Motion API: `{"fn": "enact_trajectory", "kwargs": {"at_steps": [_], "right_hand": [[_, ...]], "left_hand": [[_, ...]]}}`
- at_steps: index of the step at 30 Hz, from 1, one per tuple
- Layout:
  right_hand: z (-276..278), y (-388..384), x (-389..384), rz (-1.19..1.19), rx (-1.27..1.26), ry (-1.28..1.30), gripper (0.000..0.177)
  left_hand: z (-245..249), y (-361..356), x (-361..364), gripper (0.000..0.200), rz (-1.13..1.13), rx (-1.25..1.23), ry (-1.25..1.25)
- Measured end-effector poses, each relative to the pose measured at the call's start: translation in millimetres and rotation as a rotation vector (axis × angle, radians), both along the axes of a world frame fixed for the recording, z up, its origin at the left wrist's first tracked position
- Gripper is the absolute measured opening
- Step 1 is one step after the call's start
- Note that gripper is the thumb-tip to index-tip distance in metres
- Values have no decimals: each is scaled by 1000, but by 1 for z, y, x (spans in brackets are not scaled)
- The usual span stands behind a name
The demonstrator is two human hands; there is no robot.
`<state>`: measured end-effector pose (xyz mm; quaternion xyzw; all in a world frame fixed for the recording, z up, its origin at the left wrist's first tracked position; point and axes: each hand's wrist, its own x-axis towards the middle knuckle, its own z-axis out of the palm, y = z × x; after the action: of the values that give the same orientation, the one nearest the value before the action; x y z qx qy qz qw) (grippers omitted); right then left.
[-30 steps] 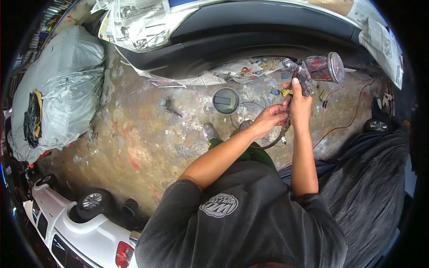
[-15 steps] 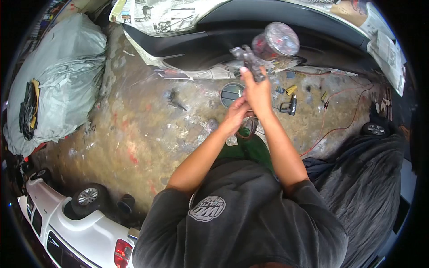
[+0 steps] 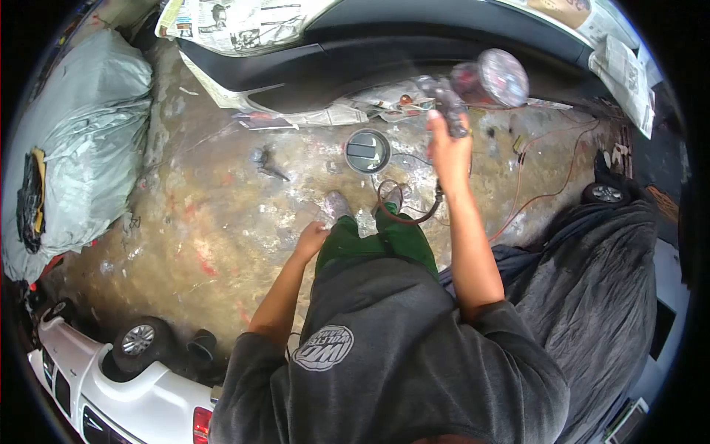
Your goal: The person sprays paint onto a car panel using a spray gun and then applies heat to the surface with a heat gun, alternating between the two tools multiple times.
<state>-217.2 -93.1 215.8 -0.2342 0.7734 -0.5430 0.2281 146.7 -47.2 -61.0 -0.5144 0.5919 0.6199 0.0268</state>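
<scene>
Right hand [image 3: 449, 152] raised in front of the body, fingers wrapped tight round the handle of a grey metal spray gun [image 3: 446, 100]. The gun is upright, with its clear red-stained paint cup [image 3: 494, 75] on top; I judge it is held so to keep the cup level and above the nozzle. It hangs in the air over the paint-spattered concrete floor [image 3: 222, 207], just short of the black car body panel [image 3: 384, 63].

Left hand [image 3: 310, 238] hangs low beside the left thigh. Nothing shows in it, and it is too small to tell whether the fingers are curled shut or slack.

A dark red-brown hose [image 3: 381, 198] drops from the gun's base and loops by the feet, its slack lying on the floor.

A round grey tin lid [image 3: 368, 150] lies flat ahead of the shoes, apart from the hose.

Sheets of newspaper [image 3: 237, 22] lie along the panel's upper edge, likely masking it.

Room:
- Left: open floor as far as the pale grey sheeted shape [image 3: 81, 126].
- Right: tighter, with a dark cloth cover [image 3: 606, 296] near the right arm and a thin orange cable [image 3: 551, 194] trailing between cover and panel.
- Behind left: a white car [image 3: 96, 385].
</scene>
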Motion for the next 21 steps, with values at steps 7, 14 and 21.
{"fn": "enact_trajectory", "kwargs": {"at_steps": [7,14,21], "right_hand": [[13,31,-13,-116,47,103,35],[-25,-26,66,278,264,172,59],[-36,-38,99,460,253,81,56]], "left_hand": [[-59,59,65,49,37,67,-175],[-58,86,72,46,284,187,-139],[-39,93,92,43,352,254,-175]]}}
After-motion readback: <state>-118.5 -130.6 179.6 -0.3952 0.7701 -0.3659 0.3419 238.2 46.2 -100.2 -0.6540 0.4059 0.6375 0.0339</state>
